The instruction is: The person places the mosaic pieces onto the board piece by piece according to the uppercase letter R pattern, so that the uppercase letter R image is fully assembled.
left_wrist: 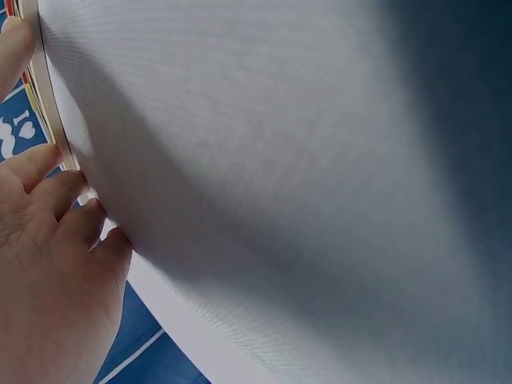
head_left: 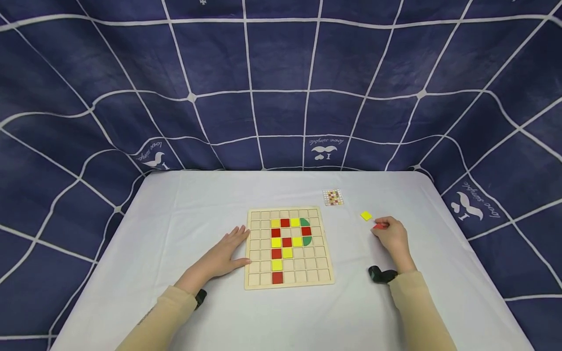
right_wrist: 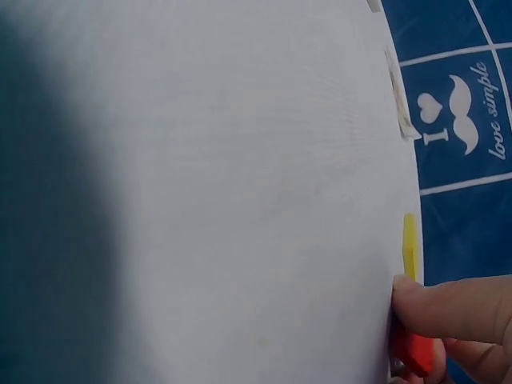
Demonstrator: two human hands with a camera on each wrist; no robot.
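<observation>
A square wooden grid board (head_left: 257,280) lies mid-table, with red, yellow and green tiles set in its cells in a P-like shape. My left hand (head_left: 224,256) rests against the board's left edge, fingers extended and thumb apart. In the left wrist view, the fingertips of that hand (left_wrist: 56,256) touch the board's rim (left_wrist: 50,104). To the right of the board, my right hand (head_left: 395,239) pinches a red tile (head_left: 380,226) between thumb and fingers, at the table surface. Just beyond it lies a loose yellow tile (head_left: 366,215), also partly visible in the right wrist view.
A small card (head_left: 333,197) printed with a coloured grid pattern lies behind the board's right corner. White cloth covers the table (head_left: 197,195). Dark blue fabric (head_left: 281,117) with white lines hangs behind and at both sides. Black straps sit on both wrists.
</observation>
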